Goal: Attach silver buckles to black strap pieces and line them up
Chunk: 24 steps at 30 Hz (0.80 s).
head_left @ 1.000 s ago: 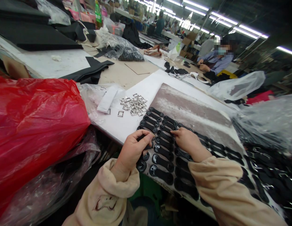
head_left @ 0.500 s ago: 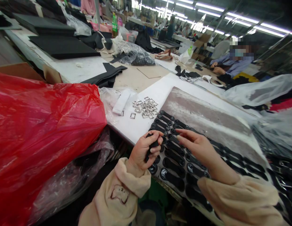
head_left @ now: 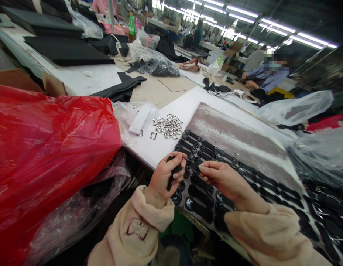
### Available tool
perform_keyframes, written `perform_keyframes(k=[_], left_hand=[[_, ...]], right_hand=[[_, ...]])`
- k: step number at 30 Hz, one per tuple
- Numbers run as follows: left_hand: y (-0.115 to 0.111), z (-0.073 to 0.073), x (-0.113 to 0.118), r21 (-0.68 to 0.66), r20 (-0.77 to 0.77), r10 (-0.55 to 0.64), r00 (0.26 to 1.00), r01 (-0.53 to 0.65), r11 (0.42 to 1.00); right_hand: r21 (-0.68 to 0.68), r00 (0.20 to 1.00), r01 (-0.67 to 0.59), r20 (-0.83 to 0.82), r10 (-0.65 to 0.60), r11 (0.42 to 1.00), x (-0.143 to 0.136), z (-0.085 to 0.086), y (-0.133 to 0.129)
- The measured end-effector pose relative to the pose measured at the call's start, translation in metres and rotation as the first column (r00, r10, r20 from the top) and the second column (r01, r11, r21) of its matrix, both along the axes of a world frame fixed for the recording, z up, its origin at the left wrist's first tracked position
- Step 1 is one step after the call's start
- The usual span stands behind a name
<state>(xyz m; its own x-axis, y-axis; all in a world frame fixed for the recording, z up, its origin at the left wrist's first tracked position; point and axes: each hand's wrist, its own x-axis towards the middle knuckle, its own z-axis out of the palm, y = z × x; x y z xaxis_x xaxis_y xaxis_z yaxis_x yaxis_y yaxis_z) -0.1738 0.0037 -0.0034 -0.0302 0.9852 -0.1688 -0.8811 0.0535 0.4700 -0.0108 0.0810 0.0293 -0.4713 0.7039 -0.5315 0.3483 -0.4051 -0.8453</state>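
My left hand (head_left: 163,175) is closed around dark black strap pieces (head_left: 175,169), which stick out between the fingers; how many is hidden. My right hand (head_left: 229,181) pinches the end of a black strap tab (head_left: 194,167) between thumb and fingertips, just right of the left hand. Beneath both hands, rows of similar black tabs (head_left: 200,195) with rounded, shiny ends lie on a grey-brown board (head_left: 215,119). Beyond the left hand, a loose pile of silver rectangular buckles (head_left: 171,128) rests on the white tabletop (head_left: 149,152).
A big red plastic bag (head_left: 55,136) fills the left side. Clear plastic with a white strip (head_left: 140,120) lies near the buckles. Black sheets (head_left: 68,50) are stacked at back left. Clear bags (head_left: 298,109) lie at right, and a co-worker (head_left: 273,75) sits beyond the table.
My right hand has come closer to the left, its spread fingers closing into a pinch on a black tab. The left hand keeps its hold. The view has shifted slightly.
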Motion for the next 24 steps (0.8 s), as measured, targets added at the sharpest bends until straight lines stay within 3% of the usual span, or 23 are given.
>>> perform_keyframes(k=[4, 7, 19, 24], left_hand=[[0.000, 0.001, -0.005, -0.030, -0.002, 0.063, 0.998, -0.063, 0.998], [0.001, 0.002, -0.006, -0.044, -0.037, 0.081, 0.996, -0.083, 0.996], [0.001, 0.001, -0.006, -0.043, -0.065, 0.066, 0.996, -0.069, 0.997], [0.001, 0.003, -0.006, -0.051, -0.063, 0.063, 0.996, -0.066, 0.996]], right_hand=[[0.220, 0.977, 0.092, 0.170, -0.131, 0.971, 0.032, -0.008, 0.027], [0.287, 0.951, 0.142, 0.226, -0.211, 0.947, 0.050, -0.015, 0.043], [0.162, 0.947, 0.098, 0.287, -0.142, 0.982, 0.029, -0.038, 0.050], [0.191, 0.918, 0.064, 0.375, -0.133, 0.980, 0.027, -0.041, 0.054]])
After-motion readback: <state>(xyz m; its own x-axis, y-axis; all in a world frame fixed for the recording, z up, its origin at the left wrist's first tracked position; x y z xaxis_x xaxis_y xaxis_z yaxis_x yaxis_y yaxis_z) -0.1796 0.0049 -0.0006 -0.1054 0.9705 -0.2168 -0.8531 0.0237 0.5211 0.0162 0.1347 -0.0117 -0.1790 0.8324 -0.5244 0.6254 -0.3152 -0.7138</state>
